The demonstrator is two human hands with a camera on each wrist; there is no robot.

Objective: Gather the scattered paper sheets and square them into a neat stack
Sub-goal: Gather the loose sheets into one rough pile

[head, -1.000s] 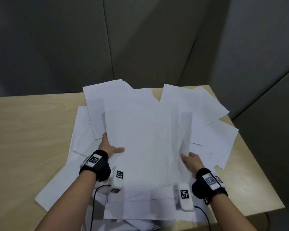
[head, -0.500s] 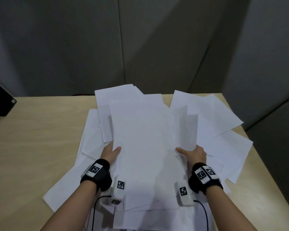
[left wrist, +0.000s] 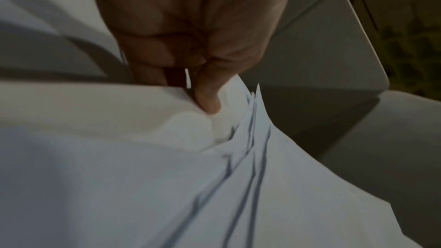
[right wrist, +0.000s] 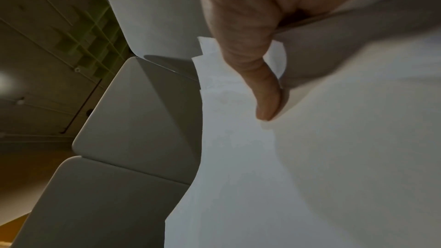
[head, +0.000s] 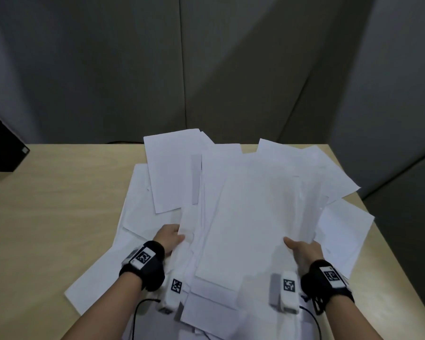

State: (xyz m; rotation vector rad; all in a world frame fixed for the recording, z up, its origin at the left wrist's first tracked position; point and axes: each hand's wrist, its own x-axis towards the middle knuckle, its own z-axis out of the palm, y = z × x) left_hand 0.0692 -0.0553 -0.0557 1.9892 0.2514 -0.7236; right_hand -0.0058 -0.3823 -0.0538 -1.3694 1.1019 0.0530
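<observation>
Gathering is the step in hand, as I read it: my left hand (head: 169,238) and right hand (head: 304,250) each grip a side of a loose bundle of sheets (head: 250,217), lifted and tilted over the rest of the paper. In the left wrist view the thumb (left wrist: 207,99) pinches down on a fanned edge where several sheets sit offset; in the right wrist view the thumb (right wrist: 264,91) presses the top sheet, with the fingers hidden beneath. So both hands are grasping paper, neither released.

More sheets lie scattered on the table (head: 59,192): one upright sheet at the far left (head: 172,168), a few spilling toward the right edge (head: 344,227), and others under the bundle near me. Squaring has not begun, I judge; the held edges are plainly uneven.

Next I would sweep in the outliers, then stand the bundle on its edge and tap it. Bare table on the left gives room for that. On the right the sheets reach the table edge, so drawing them inward needs care.
</observation>
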